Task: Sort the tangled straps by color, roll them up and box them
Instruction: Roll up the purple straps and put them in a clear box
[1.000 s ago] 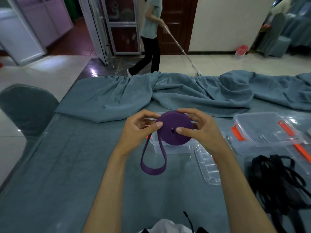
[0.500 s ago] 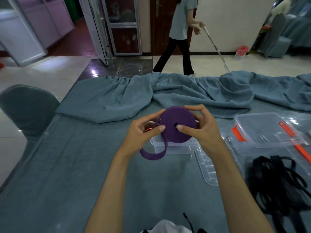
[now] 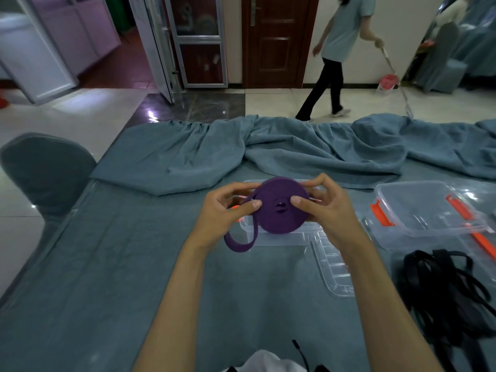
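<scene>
Both hands meet over the middle of the table (image 3: 107, 264). Starting at my left, a covered chair (image 3: 45, 173) stands beside the table edge. My left hand (image 3: 225, 213) pinches the purple roll (image 3: 280, 206) with thumb and fingers curled on its rim, a short loose tail of strap (image 3: 240, 241) hanging below. My right hand (image 3: 326, 208) clamps the roll's other side. Under them sits an open clear box (image 3: 276, 237). Further right lie a lidded box (image 3: 429, 210) and tangled black straps (image 3: 451, 285).
</scene>
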